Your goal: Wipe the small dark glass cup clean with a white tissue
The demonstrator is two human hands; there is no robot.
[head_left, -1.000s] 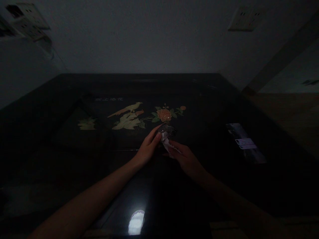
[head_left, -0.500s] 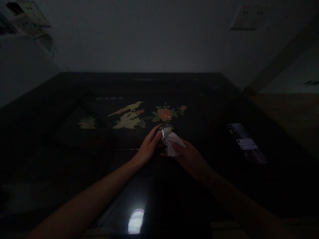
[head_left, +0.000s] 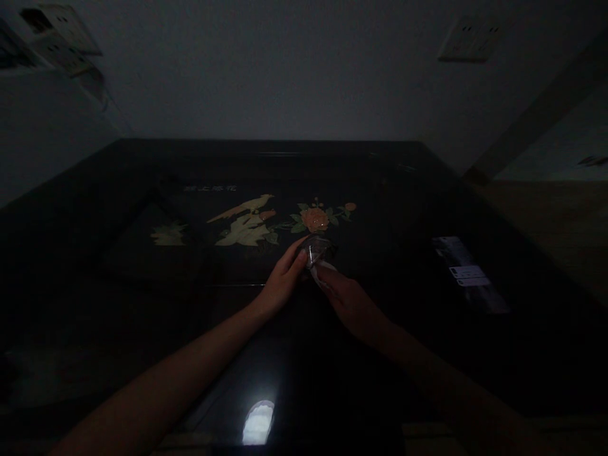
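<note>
In the dim light, my left hand (head_left: 284,277) is closed around the left side of a clear glass (head_left: 318,247), thumb on its near side. The glass is tilted over the middle of the dark table. My right hand (head_left: 352,303) pinches a white tissue (head_left: 327,266) at the near side of the glass. The fingers point in toward the opening, but I cannot tell how far in they reach. Most of the tissue is hidden by the right hand.
A lit phone (head_left: 468,273) lies on the glossy dark table (head_left: 389,190) to the right. Inlaid flowers (head_left: 314,219) and a bird (head_left: 244,208) decorate the tabletop. Behind it rises a wall with a socket plate (head_left: 469,39) at the right and more sockets at the left.
My right hand has pushed the tissue closer into the glass, so less of the tissue shows and the fingers point forward. My left hand stays in place on the glass.
</note>
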